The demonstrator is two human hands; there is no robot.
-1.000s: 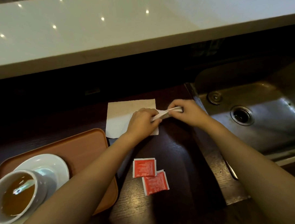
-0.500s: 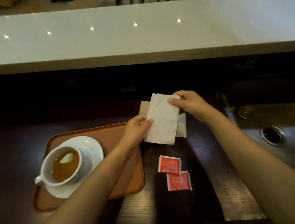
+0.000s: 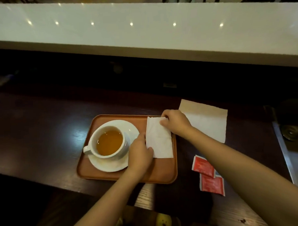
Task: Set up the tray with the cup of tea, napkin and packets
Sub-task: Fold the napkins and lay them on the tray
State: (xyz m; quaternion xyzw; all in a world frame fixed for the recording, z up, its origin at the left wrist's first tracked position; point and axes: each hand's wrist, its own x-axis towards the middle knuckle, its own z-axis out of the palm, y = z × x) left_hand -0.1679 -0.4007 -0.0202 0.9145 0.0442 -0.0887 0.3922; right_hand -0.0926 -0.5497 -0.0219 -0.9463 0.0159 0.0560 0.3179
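Note:
A white cup of tea [image 3: 109,142] stands on a white saucer [image 3: 132,129] on the left half of an orange-brown tray [image 3: 103,177]. A folded white napkin [image 3: 160,141] lies on the tray's right half, beside the saucer. My left hand [image 3: 140,155] pinches the napkin's near left corner. My right hand [image 3: 175,122] grips its far right corner. Two red packets [image 3: 208,176] lie on the dark counter to the right of the tray, partly overlapping each other.
A second unfolded napkin [image 3: 208,120] lies on the counter behind my right hand. A metal sink [image 3: 293,140] is at the right edge. A raised white bar top [image 3: 141,27] runs across the back.
Both hands carried the folded napkin left from above the counter and laid it down on the tray beside the saucer. The view shifted left.

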